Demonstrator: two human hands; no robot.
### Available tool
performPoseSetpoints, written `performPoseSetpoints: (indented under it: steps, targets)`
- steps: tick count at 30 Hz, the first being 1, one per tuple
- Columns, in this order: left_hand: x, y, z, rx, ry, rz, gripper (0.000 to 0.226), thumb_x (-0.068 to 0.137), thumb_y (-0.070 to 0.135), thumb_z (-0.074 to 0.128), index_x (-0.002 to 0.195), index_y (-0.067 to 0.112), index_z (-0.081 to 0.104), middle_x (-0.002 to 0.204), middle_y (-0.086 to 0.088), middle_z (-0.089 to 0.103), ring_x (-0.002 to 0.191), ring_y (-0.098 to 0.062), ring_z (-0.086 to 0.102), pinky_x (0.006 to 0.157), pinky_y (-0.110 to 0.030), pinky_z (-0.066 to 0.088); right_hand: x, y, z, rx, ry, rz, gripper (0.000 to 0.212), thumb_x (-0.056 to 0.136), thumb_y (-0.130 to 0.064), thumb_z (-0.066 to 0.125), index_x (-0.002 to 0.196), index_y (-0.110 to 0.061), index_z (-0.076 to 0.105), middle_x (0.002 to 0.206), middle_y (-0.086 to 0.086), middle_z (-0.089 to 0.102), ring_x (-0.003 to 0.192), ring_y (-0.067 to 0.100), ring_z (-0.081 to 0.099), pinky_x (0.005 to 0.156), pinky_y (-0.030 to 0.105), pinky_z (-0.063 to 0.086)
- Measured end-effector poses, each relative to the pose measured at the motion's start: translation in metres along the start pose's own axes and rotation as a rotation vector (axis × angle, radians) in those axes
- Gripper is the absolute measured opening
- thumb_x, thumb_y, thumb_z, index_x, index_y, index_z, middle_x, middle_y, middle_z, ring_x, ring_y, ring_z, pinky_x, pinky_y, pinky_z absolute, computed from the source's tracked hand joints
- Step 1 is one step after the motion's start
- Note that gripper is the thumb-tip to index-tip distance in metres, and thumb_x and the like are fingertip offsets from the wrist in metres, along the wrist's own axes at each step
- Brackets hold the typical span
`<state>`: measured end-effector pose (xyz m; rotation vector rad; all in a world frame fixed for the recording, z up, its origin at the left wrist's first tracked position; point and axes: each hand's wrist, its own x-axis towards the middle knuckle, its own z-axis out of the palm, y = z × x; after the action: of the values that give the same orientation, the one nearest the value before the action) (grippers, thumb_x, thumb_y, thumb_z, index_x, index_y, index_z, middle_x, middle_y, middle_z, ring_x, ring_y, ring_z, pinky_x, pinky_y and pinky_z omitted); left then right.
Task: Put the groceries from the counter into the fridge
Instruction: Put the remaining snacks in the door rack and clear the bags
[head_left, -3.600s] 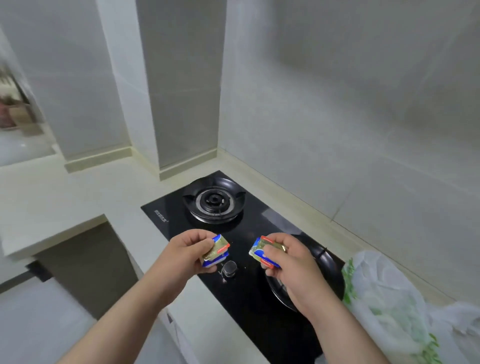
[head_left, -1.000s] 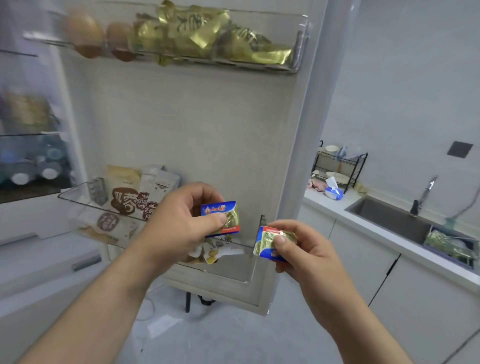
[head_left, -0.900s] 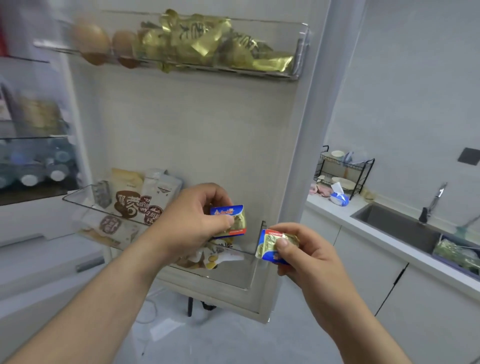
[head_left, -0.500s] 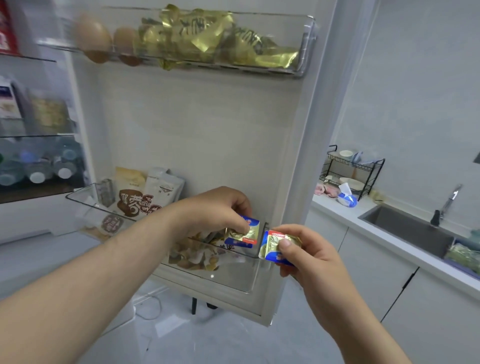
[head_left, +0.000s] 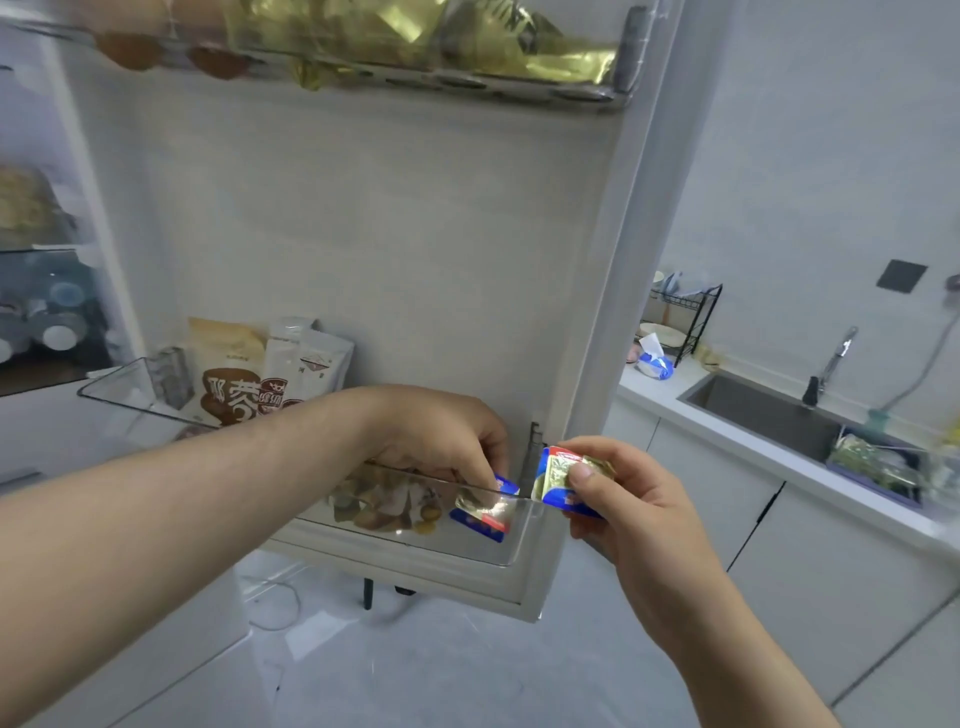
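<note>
The fridge door (head_left: 395, 249) stands open in front of me. My left hand (head_left: 436, 436) reaches over the rim of the clear lower door bin (head_left: 498, 551) and pinches a small blue, red and gold foil packet (head_left: 485, 512) inside the bin's right end. My right hand (head_left: 623, 504) holds a second such packet (head_left: 563, 480) between thumb and fingers, just right of the bin's corner and outside it.
The lower bin also holds brown and white pouches (head_left: 260, 374) and small sachets (head_left: 384, 499). An upper door bin (head_left: 571, 88) carries eggs and gold foil packs. To the right run a counter with a sink (head_left: 769, 415), a dish rack (head_left: 680, 317) and white cabinets (head_left: 831, 571).
My left hand has lowered its packet from above the rim down into the lower door bin. My right hand with its packet has stayed beside the bin's right corner.
</note>
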<state>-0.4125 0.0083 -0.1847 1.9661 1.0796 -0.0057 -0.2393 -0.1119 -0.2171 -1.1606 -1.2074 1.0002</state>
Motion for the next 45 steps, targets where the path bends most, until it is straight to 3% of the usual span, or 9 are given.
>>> performPoseSetpoints:
  steps: [6,12,20,23,29,36,39,42,45]
  targets:
    - [-0.001,0.008,0.003,0.149,-0.007,0.040,0.018,0.079,0.013,0.076,0.095,0.011,0.068,0.071,0.001,0.065,0.052,-0.010,0.057,0.048,-0.017,0.045,-0.004,0.002,0.005,0.012,0.027,0.002,0.012,0.086,-0.021,0.067,0.087,-0.031,0.075,0.082,-0.001,0.072,0.072,0.011,0.059,0.068,0.029,0.048]
    - [0.003,0.013,0.002,0.310,-0.027,0.052,0.009,0.084,0.017,0.070,0.092,0.020,0.071,0.083,0.005,0.070,0.069,-0.006,0.060,0.062,-0.020,0.049,-0.007,0.001,0.009,0.001,0.038,-0.011,0.018,0.091,-0.015,0.065,0.087,-0.030,0.075,0.081,-0.001,0.072,0.071,0.010,0.060,0.067,0.029,0.047]
    - [0.004,0.006,0.002,0.410,-0.068,0.043,0.016,0.082,0.011,0.072,0.079,0.026,0.067,0.081,0.003,0.072,0.072,-0.011,0.067,0.060,-0.020,0.050,-0.006,0.000,0.013,-0.015,0.026,-0.014,0.028,0.095,-0.008,0.057,0.089,-0.027,0.075,0.081,0.001,0.071,0.067,0.010,0.058,0.059,0.024,0.046]
    - [0.002,0.005,0.004,0.475,-0.050,0.064,0.011,0.079,0.017,0.076,0.083,0.026,0.070,0.084,0.003,0.074,0.069,-0.006,0.063,0.064,-0.023,0.052,-0.006,-0.002,0.015,-0.009,0.013,-0.017,0.028,0.095,-0.007,0.056,0.088,-0.027,0.075,0.078,0.000,0.070,0.065,0.009,0.057,0.058,0.023,0.045]
    - [-0.001,0.005,0.011,0.568,-0.089,0.112,0.017,0.080,0.018,0.074,0.077,0.030,0.063,0.070,0.014,0.061,0.066,-0.004,0.053,0.068,-0.025,0.047,-0.006,-0.001,0.017,-0.028,0.004,-0.013,0.027,0.096,-0.009,0.058,0.089,-0.028,0.076,0.081,0.002,0.072,0.066,0.009,0.060,0.059,0.026,0.046]
    - [-0.023,0.007,0.005,0.441,-0.041,0.188,0.021,0.086,0.014,0.066,0.071,0.029,0.062,0.056,0.023,0.060,0.052,0.006,0.051,0.053,-0.008,0.038,-0.010,-0.003,0.018,-0.021,-0.007,-0.009,0.022,0.094,-0.013,0.063,0.089,-0.031,0.076,0.080,0.001,0.072,0.062,0.006,0.058,0.056,0.021,0.045]
    - [-0.037,0.007,-0.001,0.267,0.073,0.221,0.011,0.089,0.015,0.062,0.090,0.023,0.070,0.062,0.018,0.064,0.058,0.002,0.057,0.056,-0.013,0.044,-0.010,-0.003,0.019,-0.026,0.002,-0.012,0.026,0.095,-0.010,0.058,0.090,-0.028,0.076,0.081,0.003,0.072,0.063,0.006,0.059,0.055,0.019,0.046]
    - [-0.047,0.007,-0.002,0.018,0.177,0.262,0.014,0.093,0.014,0.058,0.093,0.022,0.070,0.073,0.007,0.070,0.066,-0.001,0.063,0.059,-0.017,0.049,-0.010,-0.003,0.021,-0.052,0.020,-0.045,0.015,0.094,-0.009,0.062,0.094,-0.021,0.071,0.081,0.004,0.072,0.064,0.010,0.060,0.055,0.021,0.046]
    - [-0.052,0.005,0.005,-0.217,0.202,0.338,0.013,0.094,0.015,0.057,0.096,0.017,0.070,0.082,0.002,0.072,0.081,-0.010,0.068,0.078,-0.029,0.058,-0.008,-0.003,0.023,-0.044,0.056,-0.081,0.006,0.091,-0.011,0.066,0.091,-0.012,0.059,0.077,0.004,0.071,0.064,0.012,0.061,0.055,0.024,0.046]
